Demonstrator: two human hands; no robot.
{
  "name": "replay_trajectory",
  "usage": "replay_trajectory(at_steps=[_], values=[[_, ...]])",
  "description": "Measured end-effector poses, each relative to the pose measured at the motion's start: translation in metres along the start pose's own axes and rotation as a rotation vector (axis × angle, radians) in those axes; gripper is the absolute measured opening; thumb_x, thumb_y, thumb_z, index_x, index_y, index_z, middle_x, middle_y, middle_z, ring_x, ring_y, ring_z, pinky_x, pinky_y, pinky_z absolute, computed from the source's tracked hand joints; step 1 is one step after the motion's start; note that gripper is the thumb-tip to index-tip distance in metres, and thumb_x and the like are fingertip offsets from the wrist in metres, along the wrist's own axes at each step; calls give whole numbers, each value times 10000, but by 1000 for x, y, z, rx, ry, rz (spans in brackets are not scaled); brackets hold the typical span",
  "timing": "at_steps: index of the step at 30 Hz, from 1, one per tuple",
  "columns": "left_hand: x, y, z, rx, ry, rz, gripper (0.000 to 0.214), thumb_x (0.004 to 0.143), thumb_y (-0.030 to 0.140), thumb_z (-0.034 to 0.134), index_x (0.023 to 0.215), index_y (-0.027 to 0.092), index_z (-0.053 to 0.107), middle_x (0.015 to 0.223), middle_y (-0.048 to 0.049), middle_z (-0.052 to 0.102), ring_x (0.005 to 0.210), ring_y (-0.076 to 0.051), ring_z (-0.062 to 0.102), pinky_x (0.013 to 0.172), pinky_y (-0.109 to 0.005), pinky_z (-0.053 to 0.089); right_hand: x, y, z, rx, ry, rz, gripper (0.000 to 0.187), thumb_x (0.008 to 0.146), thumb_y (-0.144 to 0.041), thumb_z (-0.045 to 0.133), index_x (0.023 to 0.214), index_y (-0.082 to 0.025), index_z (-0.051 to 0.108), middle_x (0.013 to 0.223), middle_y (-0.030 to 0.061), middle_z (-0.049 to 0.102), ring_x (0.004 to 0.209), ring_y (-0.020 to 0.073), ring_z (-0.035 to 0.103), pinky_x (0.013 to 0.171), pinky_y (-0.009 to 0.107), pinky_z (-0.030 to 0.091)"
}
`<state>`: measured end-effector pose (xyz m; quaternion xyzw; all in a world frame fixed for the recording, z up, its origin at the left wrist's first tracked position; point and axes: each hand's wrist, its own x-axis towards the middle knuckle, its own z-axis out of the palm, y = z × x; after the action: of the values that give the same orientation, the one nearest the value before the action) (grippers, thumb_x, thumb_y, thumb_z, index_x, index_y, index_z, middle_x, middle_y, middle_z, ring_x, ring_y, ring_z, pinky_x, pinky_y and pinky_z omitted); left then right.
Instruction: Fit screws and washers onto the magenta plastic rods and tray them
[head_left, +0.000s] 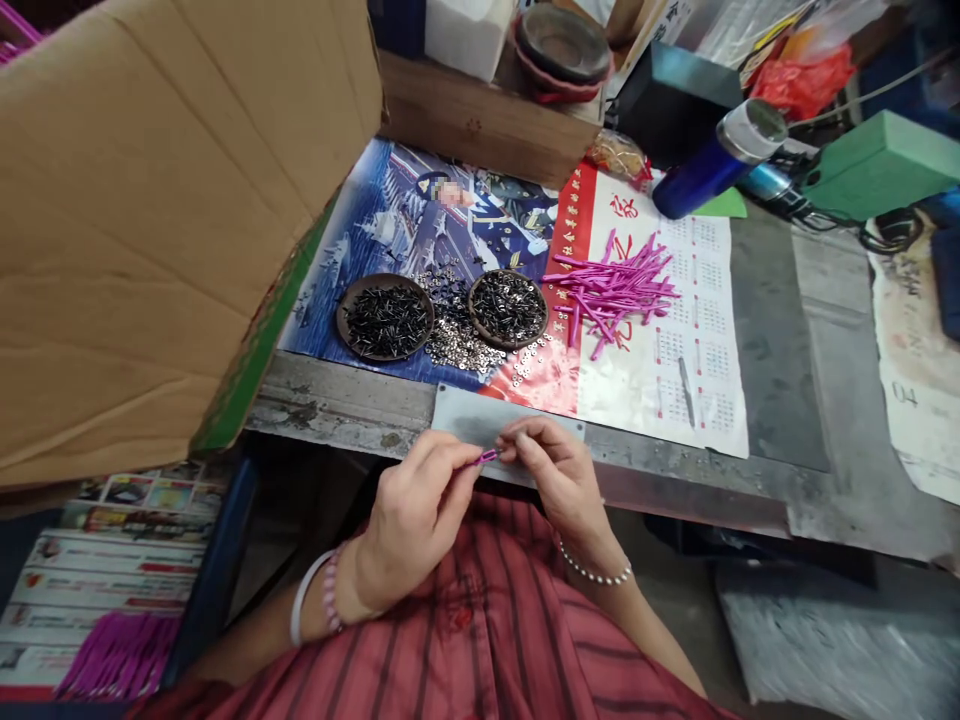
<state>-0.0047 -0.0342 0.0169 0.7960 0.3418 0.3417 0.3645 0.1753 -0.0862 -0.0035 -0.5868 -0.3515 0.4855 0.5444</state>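
Worktop, front edge: I log one pink tube, its long axis running almost level from the left hand to the right hand. Left grip clamped on it, right grip pinched at its other end, both above a grey sheet.

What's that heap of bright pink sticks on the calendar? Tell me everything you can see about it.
The heap of pink sticks is a loose, untidy pile of thin, bright magenta rods that look like plastic. They lie crisscrossed, most slanting roughly the same way, with a few strays at the edges. The heap rests flat on a printed wall calendar, across its red band and white date grid, just right of a round dish of small dark pieces. Only the calendar touches it.
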Motion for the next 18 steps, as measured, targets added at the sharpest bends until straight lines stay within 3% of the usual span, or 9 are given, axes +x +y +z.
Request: replay_trajectory(at_steps=[2, 7, 18], values=[[-2, -4, -3, 87, -10, 65, 155, 970, 101, 596, 1093, 189, 630, 932, -48, 671, 827, -150, 683, 759, -233, 541, -4, -7, 1, -147, -8, -72, 174, 970, -386, 649, 923, -226, 700, 892, 36, 709, 771, 181, 678, 707, 301, 566], [-6, -7, -7, 227, -43, 150, 159, 949, 81, 612, 1071, 182, 623, 910, -56, 685, 769, -167, 687, 738, -259, 552, -7, -21, 6, -322, -55, -211, 137, 979, -255, 615, 858, -214, 665, 849, 30, 682, 821, 188, 648, 748, 302, 526], [-6, -5, -6, 228, -58, 191, 129, 973, 85, 580, 1056, 179, 613, 883, -57, 677, 734, -156, 681, 702, -253, 570, -11, -21, 11, -643, -84, -373, 191, 994, -170, 517, 811, -220, 506, 756, -3, 540, 681, 151, 524, 626, 268, 429]])
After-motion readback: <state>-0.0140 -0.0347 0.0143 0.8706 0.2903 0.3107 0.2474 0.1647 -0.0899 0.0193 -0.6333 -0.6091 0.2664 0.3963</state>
